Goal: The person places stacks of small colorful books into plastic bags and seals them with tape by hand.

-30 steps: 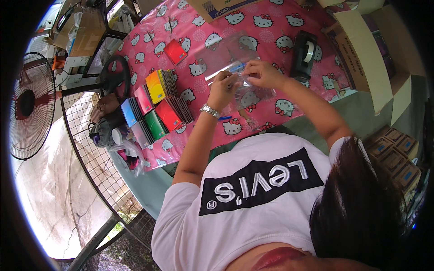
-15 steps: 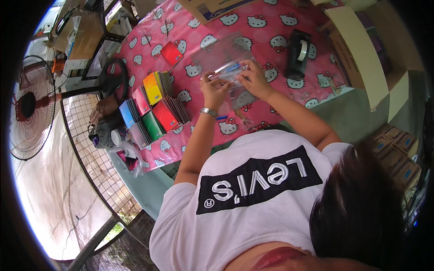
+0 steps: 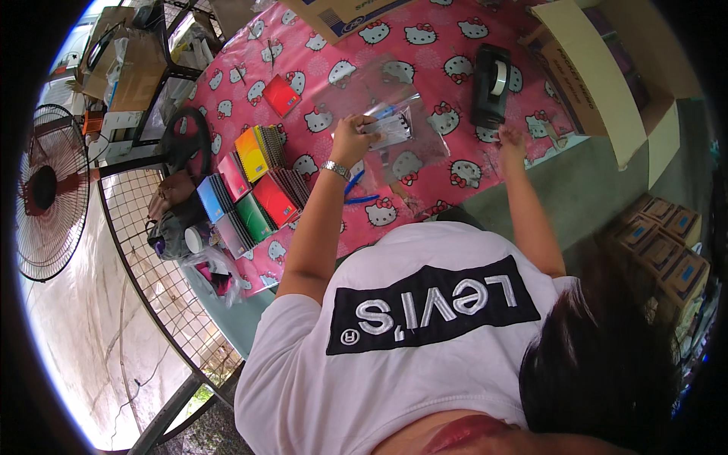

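Note:
My left hand (image 3: 354, 139) grips the left end of a small packet in clear plastic (image 3: 394, 130), which has a whitish face and a dark ridged right edge. A larger clear plastic sheet (image 3: 431, 144) lies around and under it. My right hand (image 3: 513, 142) is at the near end of a black tape dispenser (image 3: 486, 102), to the right. Its fingers are bent together, and anything between them is too small to make out. Below the left hand lies a blue V-shaped thing (image 3: 361, 200), partly hidden by my wrist.
Stacks of spiral notebooks (image 3: 274, 199) stand on the left of the pink tablecloth (image 3: 421, 34), with a single red notebook (image 3: 281, 95) beyond. Cardboard boxes (image 3: 576, 83) are at the right and far edge (image 3: 334, 26). A fan (image 3: 47, 189) stands far left.
My right hand has left the packet and moved right to the tape dispenser. The left hand stays on the packet. More of the blue V-shaped thing shows below it.

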### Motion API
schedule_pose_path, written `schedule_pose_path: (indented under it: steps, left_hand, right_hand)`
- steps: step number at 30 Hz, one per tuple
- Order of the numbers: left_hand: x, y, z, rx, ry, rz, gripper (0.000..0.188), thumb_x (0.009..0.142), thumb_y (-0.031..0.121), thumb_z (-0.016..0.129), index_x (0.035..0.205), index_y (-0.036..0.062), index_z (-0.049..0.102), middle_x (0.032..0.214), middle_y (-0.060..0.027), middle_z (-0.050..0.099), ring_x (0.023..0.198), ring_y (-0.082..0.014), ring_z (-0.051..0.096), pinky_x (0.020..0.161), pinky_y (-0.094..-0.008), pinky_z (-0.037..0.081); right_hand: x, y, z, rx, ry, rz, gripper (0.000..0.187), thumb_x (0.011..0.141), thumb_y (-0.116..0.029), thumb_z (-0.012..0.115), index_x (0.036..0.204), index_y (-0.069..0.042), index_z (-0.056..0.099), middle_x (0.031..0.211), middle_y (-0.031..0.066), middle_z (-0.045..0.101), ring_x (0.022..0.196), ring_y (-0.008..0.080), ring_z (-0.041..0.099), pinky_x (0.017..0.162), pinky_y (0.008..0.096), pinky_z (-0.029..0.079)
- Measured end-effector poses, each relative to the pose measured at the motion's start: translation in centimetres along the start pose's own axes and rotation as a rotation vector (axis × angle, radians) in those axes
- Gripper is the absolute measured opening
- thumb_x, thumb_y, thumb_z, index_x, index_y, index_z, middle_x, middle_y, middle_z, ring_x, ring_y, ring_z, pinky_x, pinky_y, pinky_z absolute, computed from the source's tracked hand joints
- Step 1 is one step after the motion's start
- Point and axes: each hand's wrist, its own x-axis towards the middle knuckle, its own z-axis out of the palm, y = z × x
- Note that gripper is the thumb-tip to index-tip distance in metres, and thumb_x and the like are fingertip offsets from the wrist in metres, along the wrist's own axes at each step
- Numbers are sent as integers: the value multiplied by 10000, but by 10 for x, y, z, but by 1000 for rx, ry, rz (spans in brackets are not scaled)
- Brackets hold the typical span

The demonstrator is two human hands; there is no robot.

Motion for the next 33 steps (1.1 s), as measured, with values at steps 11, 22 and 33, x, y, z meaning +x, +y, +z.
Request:
schedule_pose_path:
  steps: [11, 22, 33]
  left_hand:
    - [-9, -17, 18, -548, -27, -144, 354, 815, 18, 649, 1160, -26, 581, 1036, -72, 621, 898, -115, 583, 815, -264, 475]
    - [-14, -18, 23, -662, 16, -76, 403, 805, 24, 663, 1183, 13, 523, 1079, -66, 596, 959, -128, 568, 838, -269, 471]
    - [-73, -127, 75, -1135, -245, -525, 367, 899, 239, 580, 1199, 64, 462, 1040, -65, 583, 940, -150, 568, 785, -316, 484]
  right_hand:
    - [9, -75, 163, -331, -1091, 100, 159, 847, -199, 621, 873, -50, 570, 703, 12, 535, 571, 132, 460, 524, 260, 375]
    - [63, -47, 232, -1138, -1380, -276, 493, 626, -414, 808, 846, -44, 568, 792, 82, 610, 703, 205, 572, 578, 352, 444]
    - [-65, -68, 222, -1096, -1136, -1063, 711, 650, -240, 767, 1287, -125, 473, 1141, 161, 567, 1058, 329, 550, 903, 396, 449]
